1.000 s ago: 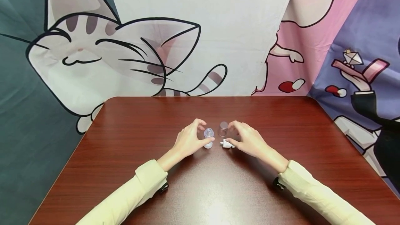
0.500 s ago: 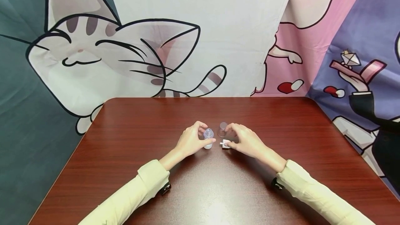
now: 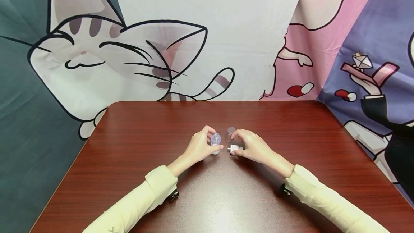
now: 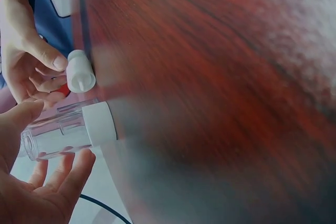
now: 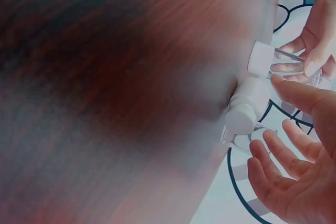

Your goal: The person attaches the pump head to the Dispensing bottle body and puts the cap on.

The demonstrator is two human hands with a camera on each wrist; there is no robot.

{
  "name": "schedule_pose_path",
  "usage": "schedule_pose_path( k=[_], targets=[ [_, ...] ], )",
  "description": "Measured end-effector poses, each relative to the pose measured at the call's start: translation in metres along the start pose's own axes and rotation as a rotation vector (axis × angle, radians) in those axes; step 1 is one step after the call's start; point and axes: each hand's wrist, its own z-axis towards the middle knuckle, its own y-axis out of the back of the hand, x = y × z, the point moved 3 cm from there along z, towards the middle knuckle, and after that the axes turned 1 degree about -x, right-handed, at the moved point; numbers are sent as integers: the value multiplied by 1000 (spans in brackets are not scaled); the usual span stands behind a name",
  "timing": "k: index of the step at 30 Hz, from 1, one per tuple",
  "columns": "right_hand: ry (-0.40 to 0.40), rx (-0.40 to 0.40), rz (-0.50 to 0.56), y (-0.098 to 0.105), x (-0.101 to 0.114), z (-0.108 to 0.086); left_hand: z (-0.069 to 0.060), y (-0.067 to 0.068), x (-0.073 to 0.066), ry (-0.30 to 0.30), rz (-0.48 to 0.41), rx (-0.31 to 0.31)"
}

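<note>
A clear bottle with a white base [image 3: 215,143] stands upright on the table. My left hand [image 3: 198,146] is around it, thumb on the near side and fingers on the far side; in the left wrist view, the bottle [image 4: 63,132] lies between spread, fairly straight fingers. To its right lies a small white pump-like piece [image 3: 234,149] with a thin spout pointing left. My right hand [image 3: 253,146] reaches over this piece, its thumb at the near side. In the right wrist view, the thumb is close to the white piece [image 5: 247,108]; contact is unclear.
A clear cap [image 3: 230,134] stands just behind the white piece, near my right fingertips. The brown wooden table [image 3: 207,197] extends on all sides. A printed cloth [image 3: 252,39] with cartoon figures hangs beyond its far edge.
My left hand has shifted slightly right and closer around the bottle. My right hand has moved slightly left and lower over the white piece. The objects stay about where they were.
</note>
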Motion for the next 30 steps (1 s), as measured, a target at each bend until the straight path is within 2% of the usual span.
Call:
schedule_pose_path(
  k=[8, 17, 30],
  targets=[
    [1, 22, 11, -5, -4, 1, 0, -2, 0, 5, -19, 9],
    [25, 30, -30, -7, -4, 1, -1, -2, 1, 8, -10, 10],
    [53, 25, 7, -8, -5, 1, 0, -1, 2, -9, 2, 14]
  ],
)
